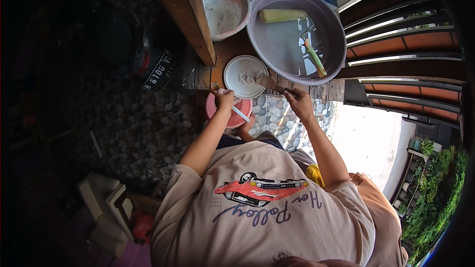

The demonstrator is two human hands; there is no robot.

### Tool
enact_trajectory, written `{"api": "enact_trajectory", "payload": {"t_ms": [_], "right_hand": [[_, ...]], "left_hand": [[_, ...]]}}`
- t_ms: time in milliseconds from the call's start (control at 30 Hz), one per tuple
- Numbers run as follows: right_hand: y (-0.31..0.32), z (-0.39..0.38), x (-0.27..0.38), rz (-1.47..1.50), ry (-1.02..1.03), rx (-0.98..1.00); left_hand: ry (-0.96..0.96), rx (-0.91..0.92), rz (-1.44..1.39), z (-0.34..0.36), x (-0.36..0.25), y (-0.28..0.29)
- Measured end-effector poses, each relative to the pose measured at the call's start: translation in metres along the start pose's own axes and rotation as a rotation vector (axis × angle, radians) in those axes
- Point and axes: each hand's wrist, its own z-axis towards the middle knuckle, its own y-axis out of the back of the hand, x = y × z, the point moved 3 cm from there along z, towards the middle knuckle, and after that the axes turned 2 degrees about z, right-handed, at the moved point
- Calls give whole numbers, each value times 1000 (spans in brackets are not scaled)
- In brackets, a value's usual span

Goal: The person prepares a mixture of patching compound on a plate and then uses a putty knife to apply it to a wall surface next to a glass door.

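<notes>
The white plate (pixel 232 70) sits at the edge of the wooden surface (pixel 226 49) with a patch of pale paste (pixel 246 78) on it. The person's right hand (pixel 299 102), to the right of the plate, pinches the handle of a scraper (pixel 267 82), whose smeared blade reaches over the plate's right side. The left hand (pixel 225 101) is curled at the plate's near-left rim; what it pinches cannot be told. A white strip (pixel 241 113) slants out beside it, over a pink tub (pixel 234 123) nearer the person than the plate. Beyond the plate stands a stained bowl (pixel 242 4); beyond it to the right, a purple basin (pixel 253 32) holds water and a paint roller (pixel 282 16).
</notes>
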Motion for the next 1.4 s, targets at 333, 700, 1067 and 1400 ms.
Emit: {"api": "enact_trajectory", "payload": {"t_ms": [333,700,1067,1400], "right_hand": [[-9,-7,-70,452,-363,149],[-52,-2,-81,546,-333,185],[-74,4,-53,808,-378,194],[-26,-3,36,-262,431,-172]], "left_hand": [[16,-9,27,-4,-4,-4],[7,1,39,-2,-3,-2],[-3,-18,57,1,-1,-3],[-16,-32,78,5,2,-1]]}}
